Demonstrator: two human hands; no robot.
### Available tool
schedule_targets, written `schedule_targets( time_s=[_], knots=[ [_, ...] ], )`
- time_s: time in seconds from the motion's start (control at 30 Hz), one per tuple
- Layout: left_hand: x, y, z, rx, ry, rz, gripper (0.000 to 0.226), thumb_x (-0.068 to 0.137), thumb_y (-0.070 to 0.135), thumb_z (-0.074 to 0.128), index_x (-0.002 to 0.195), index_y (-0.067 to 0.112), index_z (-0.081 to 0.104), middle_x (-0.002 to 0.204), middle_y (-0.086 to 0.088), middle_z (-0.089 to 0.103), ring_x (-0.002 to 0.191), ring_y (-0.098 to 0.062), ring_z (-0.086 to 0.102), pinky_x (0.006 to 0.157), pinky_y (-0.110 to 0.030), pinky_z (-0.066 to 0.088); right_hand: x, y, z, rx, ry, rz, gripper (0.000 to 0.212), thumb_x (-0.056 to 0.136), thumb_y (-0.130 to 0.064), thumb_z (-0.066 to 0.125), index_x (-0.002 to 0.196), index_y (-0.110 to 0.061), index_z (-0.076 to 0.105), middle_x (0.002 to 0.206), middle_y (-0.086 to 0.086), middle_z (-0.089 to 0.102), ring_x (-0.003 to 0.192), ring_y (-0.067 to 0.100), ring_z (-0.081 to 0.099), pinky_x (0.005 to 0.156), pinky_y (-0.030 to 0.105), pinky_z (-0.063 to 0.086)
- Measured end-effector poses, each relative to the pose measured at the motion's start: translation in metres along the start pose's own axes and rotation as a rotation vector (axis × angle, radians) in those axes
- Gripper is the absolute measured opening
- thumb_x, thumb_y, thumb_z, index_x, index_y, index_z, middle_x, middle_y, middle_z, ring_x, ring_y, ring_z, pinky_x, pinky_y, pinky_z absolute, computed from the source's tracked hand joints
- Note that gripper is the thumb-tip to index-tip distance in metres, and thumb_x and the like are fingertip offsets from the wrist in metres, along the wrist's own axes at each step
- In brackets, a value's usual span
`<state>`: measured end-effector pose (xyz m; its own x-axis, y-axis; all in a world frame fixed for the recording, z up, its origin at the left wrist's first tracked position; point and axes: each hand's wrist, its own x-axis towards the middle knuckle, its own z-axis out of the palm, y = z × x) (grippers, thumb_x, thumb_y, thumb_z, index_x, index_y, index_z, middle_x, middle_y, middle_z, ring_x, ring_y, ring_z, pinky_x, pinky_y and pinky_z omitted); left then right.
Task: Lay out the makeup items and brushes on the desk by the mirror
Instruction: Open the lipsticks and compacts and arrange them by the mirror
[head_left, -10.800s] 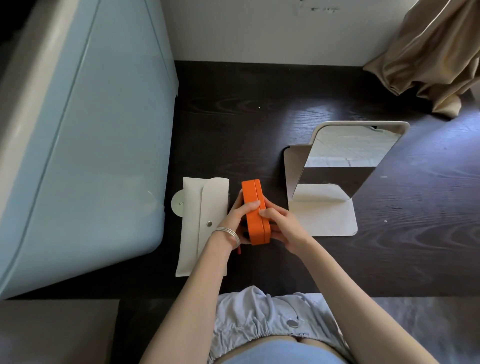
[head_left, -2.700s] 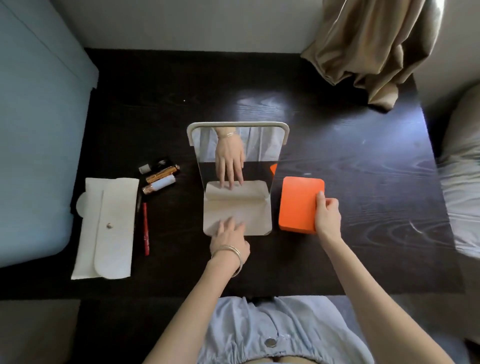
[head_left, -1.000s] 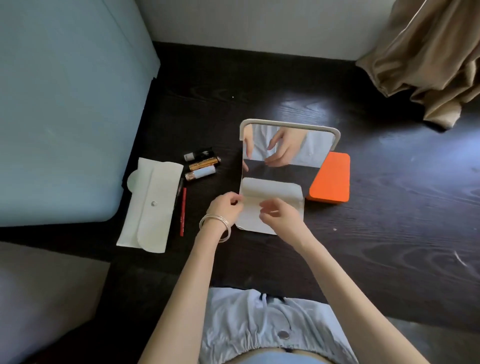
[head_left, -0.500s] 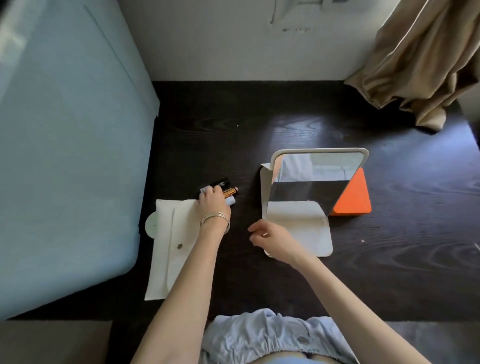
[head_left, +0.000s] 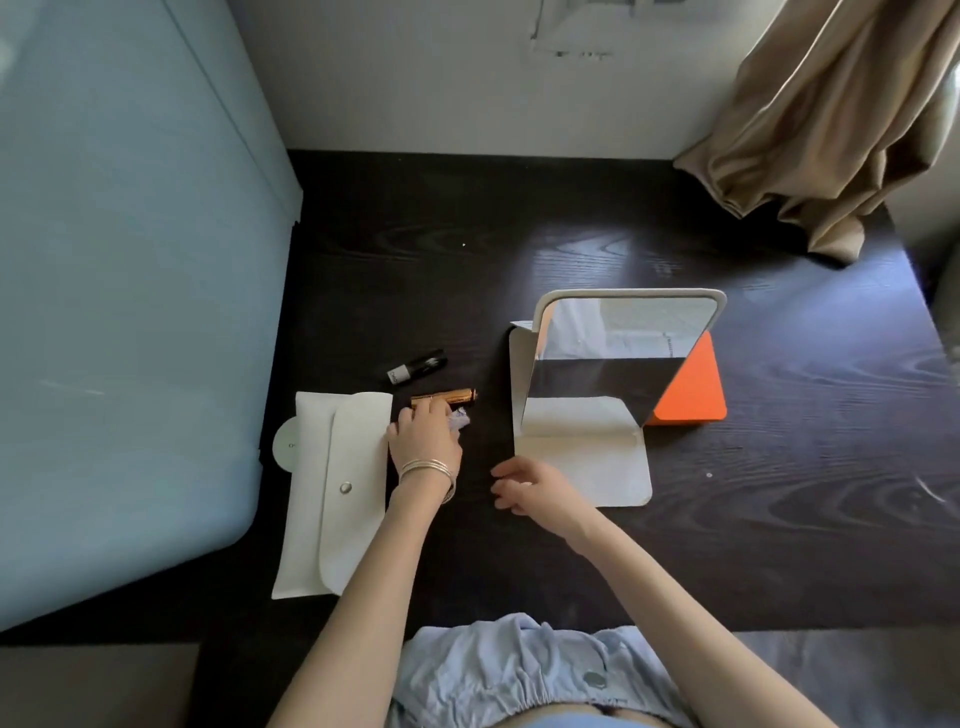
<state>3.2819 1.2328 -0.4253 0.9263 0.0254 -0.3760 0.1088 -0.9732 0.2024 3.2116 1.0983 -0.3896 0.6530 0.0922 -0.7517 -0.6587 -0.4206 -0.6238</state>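
Because the left hand (head_left: 423, 435) curls over a pale, glinting tube (head_left: 460, 419) just beside the gold tube (head_left: 444, 410), a careless lift could likely roll that round tube across the dark desk (head_left: 779, 519). Right hand (head_left: 530, 488) hovers loose, fingers relaxed, holding nothing. 1 black tube (head_left: 418, 366) lies apart, left of the mirror (head_left: 613, 364); white snap pouch (head_left: 335, 493) flat and closed.

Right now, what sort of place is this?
Probably a bedroom dressing corner: a dark wooden desk with a standing mirror, a beige curtain and cosmetic tubes near the left hand.
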Motion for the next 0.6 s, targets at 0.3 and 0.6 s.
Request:
schedule_targets(
  time_s=[0.3,0.6],
  knots=[
    [-0.07,0.026,-0.025,-1.436,-0.506,-0.468,0.016,0.096,0.014,0.046,0.104,0.007,0.057,0.113,-0.019,0.062,0.107,-0.027,0.059,0.096,-0.039,0.046,-0.017,0.002,0.003,0.323,-0.082,0.014,0.023,0.094,-0.037,0.053,0.104,-0.016,0.052,0.078,-0.002,0.054,0.061,0.006,0.051,0.057,0.016,0.045],
    [-0.077,0.047,-0.018,-1.75,-0.425,-0.806,0.031,0.098,0.028,0.043,0.099,0.002,0.058,0.1,-0.011,0.061,0.093,-0.021,0.06,0.09,-0.038,0.045,-0.029,-0.002,0.009,0.291,-0.153,-0.081,0.023,0.098,-0.039,0.044,0.091,-0.017,0.046,0.056,-0.007,0.039,0.043,0.003,0.031,0.043,0.013,0.026]
  ],
)
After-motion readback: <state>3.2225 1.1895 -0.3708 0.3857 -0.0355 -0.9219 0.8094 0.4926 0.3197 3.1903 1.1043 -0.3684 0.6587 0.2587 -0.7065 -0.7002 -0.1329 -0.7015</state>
